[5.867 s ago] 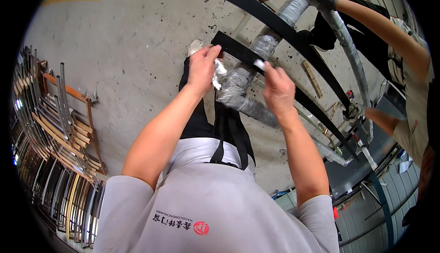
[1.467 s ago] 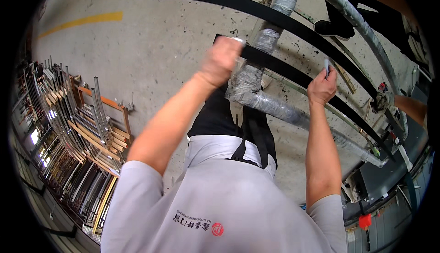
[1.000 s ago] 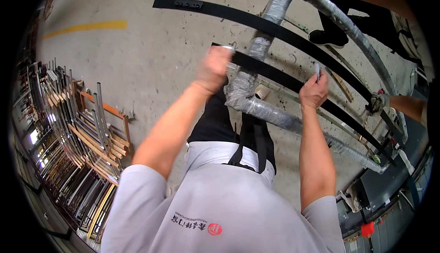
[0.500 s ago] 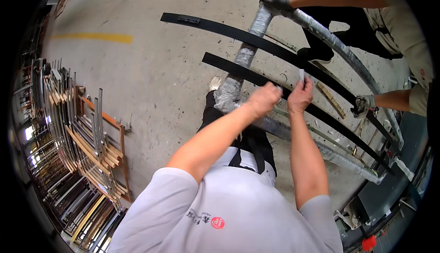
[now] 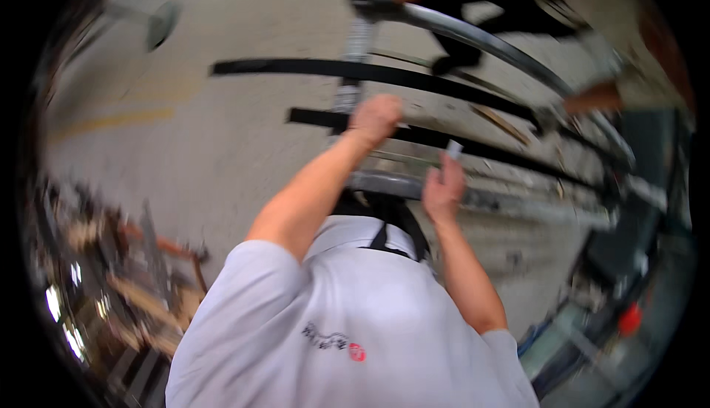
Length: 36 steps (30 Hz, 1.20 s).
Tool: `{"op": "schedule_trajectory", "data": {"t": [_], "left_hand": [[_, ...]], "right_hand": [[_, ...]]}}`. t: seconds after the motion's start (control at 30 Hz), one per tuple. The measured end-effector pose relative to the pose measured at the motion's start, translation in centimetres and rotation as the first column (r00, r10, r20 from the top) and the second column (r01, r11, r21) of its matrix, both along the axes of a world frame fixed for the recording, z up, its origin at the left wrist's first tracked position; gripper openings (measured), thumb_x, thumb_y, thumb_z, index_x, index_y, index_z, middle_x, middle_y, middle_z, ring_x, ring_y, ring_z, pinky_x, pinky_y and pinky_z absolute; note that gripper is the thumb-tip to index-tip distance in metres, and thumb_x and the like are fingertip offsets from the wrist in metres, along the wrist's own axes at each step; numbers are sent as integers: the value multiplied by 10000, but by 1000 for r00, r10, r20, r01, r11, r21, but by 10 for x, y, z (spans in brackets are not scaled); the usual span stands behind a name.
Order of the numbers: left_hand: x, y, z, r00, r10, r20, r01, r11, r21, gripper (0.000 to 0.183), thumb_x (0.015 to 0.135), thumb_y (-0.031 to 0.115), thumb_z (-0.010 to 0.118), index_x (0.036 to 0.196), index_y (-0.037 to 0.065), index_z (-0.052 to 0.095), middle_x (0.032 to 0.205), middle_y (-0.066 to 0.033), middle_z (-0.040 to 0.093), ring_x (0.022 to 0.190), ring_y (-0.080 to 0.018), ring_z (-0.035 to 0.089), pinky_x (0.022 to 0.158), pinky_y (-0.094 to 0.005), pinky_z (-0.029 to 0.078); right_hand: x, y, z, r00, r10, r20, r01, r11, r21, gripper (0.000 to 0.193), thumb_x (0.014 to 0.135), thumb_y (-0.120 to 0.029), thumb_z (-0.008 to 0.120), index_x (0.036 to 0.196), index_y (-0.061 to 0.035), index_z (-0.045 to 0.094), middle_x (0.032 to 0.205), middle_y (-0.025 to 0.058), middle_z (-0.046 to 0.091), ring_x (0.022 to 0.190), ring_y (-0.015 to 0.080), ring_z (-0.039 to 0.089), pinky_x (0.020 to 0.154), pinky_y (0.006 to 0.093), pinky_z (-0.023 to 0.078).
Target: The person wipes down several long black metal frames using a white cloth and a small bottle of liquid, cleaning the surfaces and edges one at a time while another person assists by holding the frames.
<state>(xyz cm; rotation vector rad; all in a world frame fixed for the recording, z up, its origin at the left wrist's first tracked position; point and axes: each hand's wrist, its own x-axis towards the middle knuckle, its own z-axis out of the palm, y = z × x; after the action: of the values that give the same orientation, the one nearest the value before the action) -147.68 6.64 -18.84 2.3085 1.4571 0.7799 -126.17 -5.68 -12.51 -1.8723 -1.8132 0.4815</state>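
Note:
My left hand (image 5: 376, 120) is closed in a fist over the nearer long black strip (image 5: 503, 157). A small pale bit shows at its fingers, too blurred to name. To the right and a little nearer, my right hand (image 5: 444, 190) pinches a small whitish flat piece (image 5: 453, 148) that sticks up from the fingertips, beside the same strip. A second black strip (image 5: 277, 66) runs roughly alongside, farther off. Both strips lie across a curved tubular frame (image 5: 481, 27) covered in shiny plastic wrap. Motion smears the picture.
Across the frame stands another person, one dark-gloved hand (image 5: 375, 3) on its far corner. A rack of long bars and profiles (image 5: 148, 297) is at the left. A dark bench (image 5: 625, 242) stands at the right. A wooden slat (image 5: 501, 125) lies beyond the nearer strip.
The whole view has shifted and tilted, with the strips now lower and farther left. My left hand has moved toward the far side and away from my right hand, which keeps its whitish piece.

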Motion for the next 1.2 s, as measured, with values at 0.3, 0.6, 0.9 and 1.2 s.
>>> {"op": "schedule_trajectory", "data": {"t": [0.3,0.6,0.9,1.2], "left_hand": [[-73,-20,-22,978,-15,-208,9,1000,-30,489,803,16,587,1288,-31,565,1042,-181,638,934,-359,618,802,-433,534],[-268,-45,-46,889,181,-420,-178,983,47,459,846,3,620,1301,-11,559,1086,-201,643,1038,-384,591,838,-462,515],[-57,-80,50,713,541,447,-12,646,-763,361,962,22,551,1301,-94,589,1223,-156,673,1048,-202,643,881,-316,527],[161,-134,120,271,849,453,747,111,-655,470,1019,421,439,1179,15,615,1155,-142,691,1038,-336,665,965,-441,508]], "right_hand": [[-37,30,-12,960,53,274,66,910,-408,659,930,-198,513,1533,3,338,1543,318,382,1482,431,312,1243,443,239],[-49,32,-5,974,26,223,95,853,-513,677,909,-172,519,1547,-31,338,1588,274,340,1504,400,280,1257,429,211],[-60,-9,46,846,-92,-526,47,994,-98,559,966,-376,651,1315,54,579,1280,302,623,1174,441,614,1024,455,488],[82,-69,75,894,-107,-434,175,977,121,368,837,-46,609,1204,-13,617,1326,260,586,1173,443,593,1005,472,502]]}}
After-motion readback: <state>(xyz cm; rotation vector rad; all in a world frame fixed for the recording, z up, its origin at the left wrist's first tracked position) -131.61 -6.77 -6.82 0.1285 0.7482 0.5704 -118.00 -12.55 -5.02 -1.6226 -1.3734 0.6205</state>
